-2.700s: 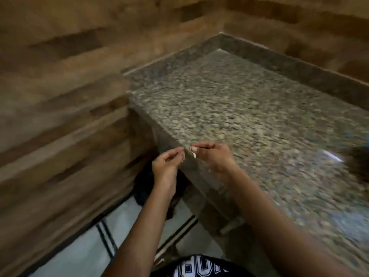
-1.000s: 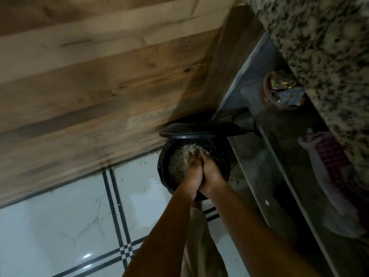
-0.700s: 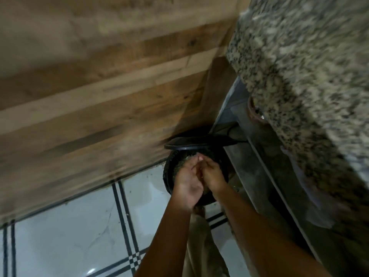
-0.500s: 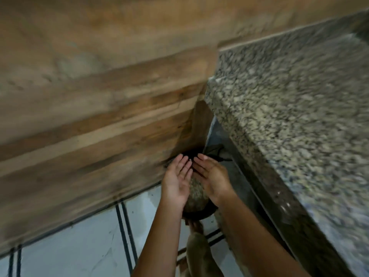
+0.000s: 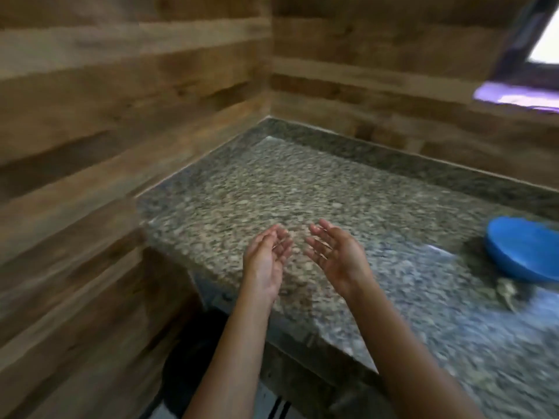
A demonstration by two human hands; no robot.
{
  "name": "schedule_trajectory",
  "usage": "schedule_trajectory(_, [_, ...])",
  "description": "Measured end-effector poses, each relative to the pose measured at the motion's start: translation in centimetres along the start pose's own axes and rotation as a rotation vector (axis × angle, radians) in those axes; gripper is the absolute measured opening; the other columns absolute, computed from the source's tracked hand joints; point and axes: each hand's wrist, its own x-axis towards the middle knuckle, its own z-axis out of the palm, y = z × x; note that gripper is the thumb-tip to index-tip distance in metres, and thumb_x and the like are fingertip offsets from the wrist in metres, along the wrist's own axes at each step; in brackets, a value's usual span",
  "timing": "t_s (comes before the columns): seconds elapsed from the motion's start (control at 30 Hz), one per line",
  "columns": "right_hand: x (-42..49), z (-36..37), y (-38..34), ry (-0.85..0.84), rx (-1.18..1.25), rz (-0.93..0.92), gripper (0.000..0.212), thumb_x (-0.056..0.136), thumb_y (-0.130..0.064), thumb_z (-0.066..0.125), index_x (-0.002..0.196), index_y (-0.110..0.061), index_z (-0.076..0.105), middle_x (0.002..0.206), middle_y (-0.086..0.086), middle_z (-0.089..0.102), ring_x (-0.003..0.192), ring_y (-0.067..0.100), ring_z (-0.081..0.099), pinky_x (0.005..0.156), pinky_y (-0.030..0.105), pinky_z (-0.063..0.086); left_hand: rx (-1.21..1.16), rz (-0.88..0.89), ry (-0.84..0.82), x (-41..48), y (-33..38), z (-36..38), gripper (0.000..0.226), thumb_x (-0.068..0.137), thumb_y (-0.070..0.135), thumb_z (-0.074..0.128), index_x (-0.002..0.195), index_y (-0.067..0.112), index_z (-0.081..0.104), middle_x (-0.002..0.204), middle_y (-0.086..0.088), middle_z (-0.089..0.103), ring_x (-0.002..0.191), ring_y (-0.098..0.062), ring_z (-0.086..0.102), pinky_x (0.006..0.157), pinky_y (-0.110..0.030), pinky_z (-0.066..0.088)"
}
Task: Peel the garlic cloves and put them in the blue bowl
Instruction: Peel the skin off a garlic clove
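Head view has the left hand (image 5: 266, 261) and right hand (image 5: 335, 258) spread, empty, over the surface (image 5: 272, 189), the bowl (image 5: 526, 249) far right beside a blurred clump (image 5: 506, 293), perhaps garlic: probably light, firm, papery-slick cloves, best pinched at the tips.

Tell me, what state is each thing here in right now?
Left hand: open, fingers relaxed, holding nothing.
Right hand: open, fingers spread, holding nothing.
Blue bowl: on the countertop, far right, contents blurred.
Black bin: below the countertop's edge, mostly hidden; lid unclear.
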Motion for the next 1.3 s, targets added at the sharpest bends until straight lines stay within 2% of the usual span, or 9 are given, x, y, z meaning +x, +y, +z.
schedule_trajectory(0.27, [-3.3,-17.3,-11.1,0.278,0.119,-0.215,0.018,0.096,-0.018,0.046,0.104,-0.011,0.06,0.088,0.003,0.067,0.072,0.017,0.061,0.067,0.03,0.047,0.148,-0.202,-0.368,-3.8,-14.9,15.5,0.021,0.097,0.0,0.04,0.092,0.007,0.059,0.063,-0.001,0.065,0.051,-0.005,0.061,0.052,-0.016,0.051])
schedule_trajectory(0.47, [-5.7,-29.7,-16.7,0.404,0.173,-0.303,0.015,0.097,-0.015,0.042,0.094,-0.014,0.057,0.085,0.004,0.064,0.053,0.012,0.062,0.058,0.028,0.046,0.236,-0.261,-0.471,-7.1,-26.2,24.0,0.018,0.095,-0.001,0.045,0.084,0.006,0.058,0.05,0.002,0.061,0.042,-0.002,0.055,0.045,-0.012,0.046])
schedule_trajectory(0.63, [-6.2,-36.4,-18.9,0.535,0.14,-0.279,0.017,0.098,-0.014,0.042,0.106,-0.008,0.056,0.081,0.004,0.063,0.054,0.013,0.058,0.048,0.024,0.048,0.521,-0.128,-0.48,-7.8,-32.3,26.9,0.019,0.088,-0.001,0.058,0.071,0.007,0.056,0.044,0.005,0.054,0.039,0.0,0.046,0.045,-0.013,0.039])
schedule_trajectory(0.73, [-6.0,-39.2,-19.3,0.637,0.149,-0.263,0.016,0.098,-0.014,0.043,0.104,-0.008,0.057,0.083,0.005,0.062,0.062,0.016,0.056,0.052,0.025,0.047,0.766,-0.039,-0.526,-7.6,-35.1,27.6,0.016,0.084,0.006,0.067,0.071,0.012,0.061,0.055,0.004,0.057,0.052,-0.006,0.05,0.054,-0.019,0.041])
schedule_trajectory(0.8, [-6.1,-40.8,-19.4,0.686,0.155,-0.256,0.016,0.098,-0.014,0.044,0.1,-0.007,0.059,0.087,0.007,0.063,0.065,0.018,0.057,0.057,0.028,0.048,0.982,0.022,-0.605,-7.5,-36.8,28.1,0.007,0.082,0.013,0.071,0.081,0.013,0.065,0.075,0.0,0.064,0.071,-0.012,0.058,0.066,-0.023,0.047])
schedule_trajectory(0.93, [-5.9,-43.5,-19.6,0.729,0.14,-0.231,0.02,0.098,-0.014,0.044,0.105,-0.006,0.061,0.091,0.008,0.065,0.072,0.019,0.059,0.064,0.032,0.05,1.35,0.128,-0.672,-7.4,-39.8,29.5,0.031,0.083,0.016,0.07,0.112,0.007,0.063,0.102,-0.006,0.065,0.092,-0.016,0.06,0.078,-0.024,0.046])
schedule_trajectory(1.03, [-5.8,-44.7,-19.7,0.74,0.136,-0.227,0.02,0.098,-0.015,0.043,0.104,-0.007,0.061,0.091,0.007,0.065,0.071,0.018,0.059,0.061,0.03,0.05,1.539,0.252,-0.734,-7.6,-41.2,30.3,0.031,0.084,0.014,0.068,0.113,0.003,0.062,0.111,-0.013,0.063,0.101,-0.023,0.059,0.087,-0.027,0.044])
schedule_trajectory(1.2, [-5.5,-45.6,-19.9,0.741,0.138,-0.228,0.02,0.097,-0.016,0.045,0.103,-0.007,0.062,0.09,0.007,0.066,0.067,0.018,0.059,0.059,0.03,0.05,1.562,0.364,-0.744,-7.9,-41.6,30.3,0.02,0.087,0.009,0.06,0.105,0.002,0.066,0.106,-0.013,0.063,0.098,-0.023,0.059,0.086,-0.027,0.044])
schedule_trajectory(1.3, [-5.5,-45.2,-19.9,0.724,0.143,-0.225,0.019,0.097,-0.015,0.045,0.104,-0.007,0.061,0.093,0.009,0.066,0.069,0.018,0.06,0.063,0.033,0.051,1.429,0.453,-0.695,-8.6,-40.1,30.3,0.018,0.089,0.013,0.06,0.104,0.006,0.067,0.098,-0.005,0.062,0.087,-0.014,0.058,0.069,-0.01,0.043])
